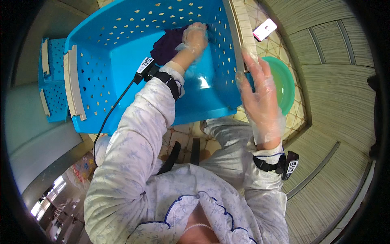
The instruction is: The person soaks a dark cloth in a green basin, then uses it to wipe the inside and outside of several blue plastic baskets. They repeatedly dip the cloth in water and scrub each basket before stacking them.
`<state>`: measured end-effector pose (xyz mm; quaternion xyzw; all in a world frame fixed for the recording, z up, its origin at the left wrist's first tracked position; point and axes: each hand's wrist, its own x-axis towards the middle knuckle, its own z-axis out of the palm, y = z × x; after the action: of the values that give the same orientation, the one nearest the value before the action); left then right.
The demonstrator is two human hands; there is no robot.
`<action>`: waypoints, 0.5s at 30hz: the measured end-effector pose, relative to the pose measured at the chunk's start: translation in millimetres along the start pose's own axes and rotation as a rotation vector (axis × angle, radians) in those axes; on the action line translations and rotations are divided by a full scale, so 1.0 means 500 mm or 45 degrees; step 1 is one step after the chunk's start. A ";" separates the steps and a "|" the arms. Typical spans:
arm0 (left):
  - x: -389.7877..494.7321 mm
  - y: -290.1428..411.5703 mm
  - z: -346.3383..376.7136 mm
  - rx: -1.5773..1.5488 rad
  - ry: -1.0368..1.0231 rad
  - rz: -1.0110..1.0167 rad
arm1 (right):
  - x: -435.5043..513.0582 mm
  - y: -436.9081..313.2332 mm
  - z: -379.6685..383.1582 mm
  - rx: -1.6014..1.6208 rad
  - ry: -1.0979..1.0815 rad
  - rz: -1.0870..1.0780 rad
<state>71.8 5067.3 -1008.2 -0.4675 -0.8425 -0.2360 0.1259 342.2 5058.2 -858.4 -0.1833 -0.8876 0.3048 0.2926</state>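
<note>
A large blue plastic basket (128,58) with heart-shaped holes and cream handles lies before me. Inside it, my left hand (195,38), in a clear plastic glove, is closed on a dark purple cloth (166,45) near the basket's far right corner; the fingertips are partly hidden. Gloved the same way, my right hand (256,80) is at the cream handle (243,30) on the basket's right side. Its fingers are spread, the fingertips against or close to the handle, with nothing held between them.
A green basin (285,85) with liquid stands on the tiled floor right of the basket. Beyond it lies a phone (265,29). Cabinet fronts (335,94) with metal handles line the right side. More blue baskets (54,100) are at the left. A cable runs from my left wrist device.
</note>
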 end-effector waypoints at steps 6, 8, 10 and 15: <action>-0.075 0.013 -0.005 -0.212 -0.154 -0.068 | -0.004 0.024 0.022 -0.003 0.072 -0.045; -0.120 0.024 -0.013 -0.190 -0.230 0.074 | -0.006 0.032 0.028 0.045 0.074 -0.041; -0.167 0.041 -0.027 -0.260 -0.271 0.113 | -0.009 0.037 0.032 0.084 0.085 -0.059; -0.258 0.090 -0.065 -0.367 -0.514 0.096 | -0.017 0.048 0.040 0.016 0.153 -0.168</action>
<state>178.3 4977.2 -1023.7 -0.5495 -0.7901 -0.2509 -0.1041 339.4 5063.0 -890.2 -0.1406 -0.8766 0.2789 0.3660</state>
